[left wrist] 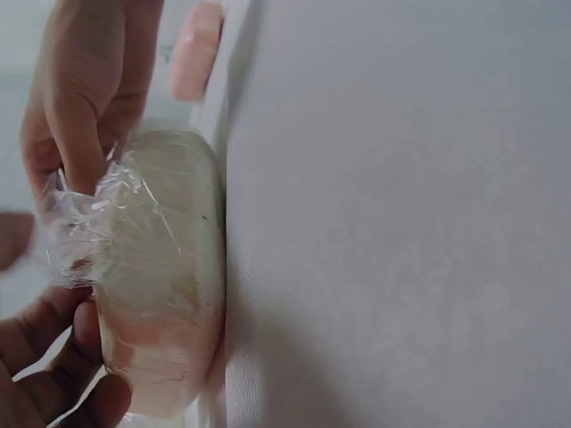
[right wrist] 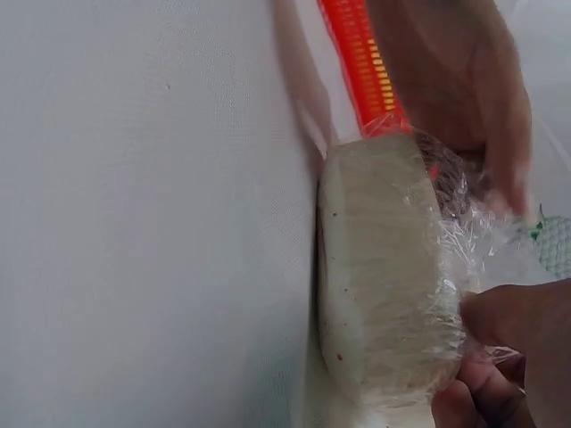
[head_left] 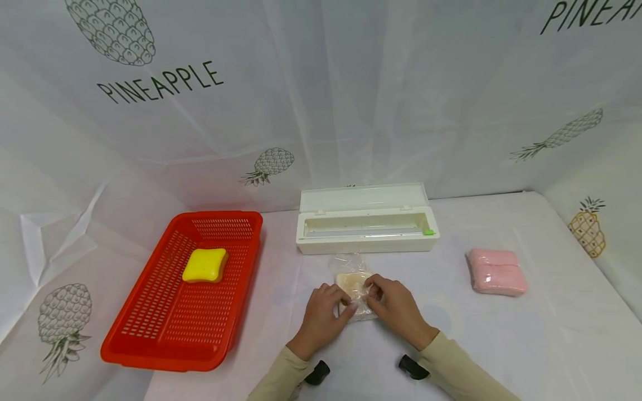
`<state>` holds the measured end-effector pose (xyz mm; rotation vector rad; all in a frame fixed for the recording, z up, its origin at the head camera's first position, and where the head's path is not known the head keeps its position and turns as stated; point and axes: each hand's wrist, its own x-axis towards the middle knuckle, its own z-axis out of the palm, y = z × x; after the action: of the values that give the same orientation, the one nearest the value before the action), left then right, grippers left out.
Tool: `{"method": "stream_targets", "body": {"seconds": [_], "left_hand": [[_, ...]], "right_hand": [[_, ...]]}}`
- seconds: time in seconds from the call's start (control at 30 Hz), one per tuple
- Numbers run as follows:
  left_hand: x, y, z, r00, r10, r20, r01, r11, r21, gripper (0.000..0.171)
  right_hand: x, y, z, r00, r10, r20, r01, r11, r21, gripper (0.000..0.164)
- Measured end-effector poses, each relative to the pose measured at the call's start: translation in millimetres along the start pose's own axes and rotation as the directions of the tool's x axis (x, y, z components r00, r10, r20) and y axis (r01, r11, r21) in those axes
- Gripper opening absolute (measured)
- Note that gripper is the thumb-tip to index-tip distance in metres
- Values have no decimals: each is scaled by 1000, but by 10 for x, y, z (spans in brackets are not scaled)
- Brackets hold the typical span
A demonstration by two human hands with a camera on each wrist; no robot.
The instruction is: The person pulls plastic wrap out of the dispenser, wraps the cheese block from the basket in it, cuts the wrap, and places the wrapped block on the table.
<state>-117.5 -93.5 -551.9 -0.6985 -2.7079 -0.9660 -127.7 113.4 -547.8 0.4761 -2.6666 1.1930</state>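
Observation:
A pale cream, rounded block lies on the table in clear cling film, some of which spreads out behind it. Bunched film stands up from its top face in the left wrist view. My left hand is at the block's near left side, its bent fingers touching the wrapped edge and its thumb apart from the film. From the right, my right hand pinches the gathered film between thumb and fingers, close over the block.
Just behind stands a white cling film dispenser with its lid raised and a green slider. To the left, a red plastic basket holds a yellow sponge-like block. A pink wrapped block lies at the right.

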Motion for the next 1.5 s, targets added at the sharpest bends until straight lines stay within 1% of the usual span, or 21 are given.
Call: {"method": "stream_targets", "body": {"seconds": [0.07,0.17,0.23,0.3,0.37,0.43,0.47,0.53,0.57,0.6,0.67,0.77,0.87,0.93,1.0,1.17,1.23,1.27,1.33,1.4,1.5], "left_hand": [[18,6,14,999,-43,-13,43,999,8,9],[50,15,35,992,-128,-20,128,992,6,10],[66,20,47,985,-171,-19,171,985,3,10],[73,19,57,981,-193,-21,193,981,2,10],[75,9,68,981,-192,-30,192,981,2,11],[75,4,72,982,-182,-42,183,983,4,12],[77,5,70,983,-176,-48,177,984,8,13],[82,9,65,984,-168,-57,169,986,10,14],[84,15,59,984,-167,-59,167,986,10,14],[83,24,52,984,-166,-60,167,986,8,13],[73,40,43,986,-159,-56,160,987,8,10],[46,65,25,991,-123,-43,124,992,14,10],[31,89,18,996,-82,-35,84,995,55,19],[29,100,23,997,-65,-47,68,994,81,20],[28,107,41,995,-67,-75,75,992,104,20],[46,138,86,983,-105,-150,121,988,101,19],[57,157,96,977,-141,-157,156,984,88,19],[59,169,99,975,-160,-156,174,982,79,18],[58,196,99,970,-192,-152,204,977,70,16],[47,224,92,969,-196,-150,210,974,88,16],[8,271,59,982,-121,-147,147,972,185,19]], "right_hand": [[0,-7,5,999,35,6,-35,999,31,29],[-23,-31,-1,998,53,-19,-51,995,81,36],[-54,-56,-18,998,23,-63,-18,997,80,43],[-92,-80,-43,990,-64,-122,69,997,35,49],[-132,-92,-71,965,-204,-167,199,979,-43,50],[-167,-92,-93,914,-366,-176,347,929,-128,40],[-180,-91,-99,886,-432,-167,407,898,-165,41],[-201,-74,-92,853,-510,-115,478,850,-221,43],[-209,-62,-85,847,-525,-83,493,835,-246,46],[-217,-45,-72,851,-523,-50,493,828,-268,48],[-231,-13,-43,872,-488,15,468,826,-316,61],[-254,28,-14,902,-423,85,423,828,-369,64],[-267,41,-9,911,-396,112,406,824,-395,64],[-271,41,-13,906,-408,110,417,818,-396,65],[-281,45,-14,891,-442,105,447,810,-380,67],[-312,64,-17,827,-554,101,554,769,-319,73],[-322,71,-18,811,-574,109,575,750,-328,72],[-326,76,-18,808,-578,116,579,741,-340,71],[-328,79,-20,812,-568,133,573,734,-363,70],[-326,82,-22,820,-552,151,564,732,-382,69],[-317,80,-30,831,-529,173,549,732,-402,69]]}}
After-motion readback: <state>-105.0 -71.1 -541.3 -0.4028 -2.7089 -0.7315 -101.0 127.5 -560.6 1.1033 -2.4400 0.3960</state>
